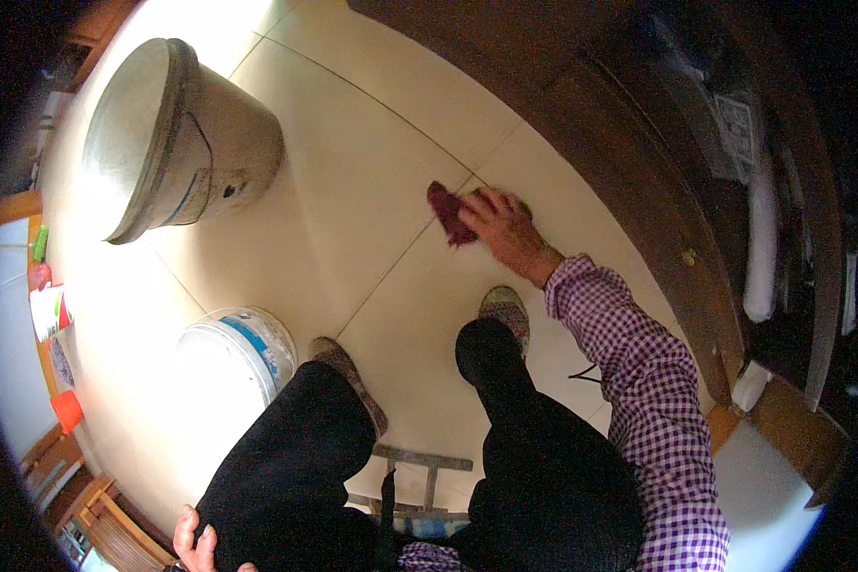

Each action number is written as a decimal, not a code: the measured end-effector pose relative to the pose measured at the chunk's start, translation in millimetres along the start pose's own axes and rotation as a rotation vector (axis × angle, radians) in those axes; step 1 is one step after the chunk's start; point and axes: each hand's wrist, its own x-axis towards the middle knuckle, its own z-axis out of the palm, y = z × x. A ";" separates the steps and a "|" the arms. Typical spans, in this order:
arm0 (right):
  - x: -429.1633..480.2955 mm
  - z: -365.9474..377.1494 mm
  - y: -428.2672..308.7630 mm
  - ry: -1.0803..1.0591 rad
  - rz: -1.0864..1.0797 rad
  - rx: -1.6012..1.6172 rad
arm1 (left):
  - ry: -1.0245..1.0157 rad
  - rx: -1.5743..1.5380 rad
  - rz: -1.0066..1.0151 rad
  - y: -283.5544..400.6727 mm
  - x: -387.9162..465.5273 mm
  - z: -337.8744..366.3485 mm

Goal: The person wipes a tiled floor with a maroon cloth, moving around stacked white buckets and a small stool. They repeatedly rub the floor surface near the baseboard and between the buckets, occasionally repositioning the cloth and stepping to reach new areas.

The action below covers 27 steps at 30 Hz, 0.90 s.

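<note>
A dark red cloth (449,214) lies on the pale tiled floor (357,179), pressed down by my right hand (504,232), whose fingers rest on its right part. That arm reaches forward in a checked sleeve. At the bottom left edge, only the fingers of my left hand (199,540) show, beside my left thigh, and nothing is seen in them. The rest of that hand is cut off by the frame. Between my shoes and ahead of them, tile joints cross the floor near the cloth.
A large lidded bucket (214,136) stands at the upper left, a smaller white and blue bucket (257,350) beside my left shoe. Dark wooden furniture (600,143) curves along the right. A low seat's frame (429,461) shows between my legs. An orange cup (66,411) is at the far left.
</note>
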 end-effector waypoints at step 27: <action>111.8 21.1 -59.6 0.009 -0.289 0.295 | -0.193 0.014 0.005 -11.5 17.0 -22.6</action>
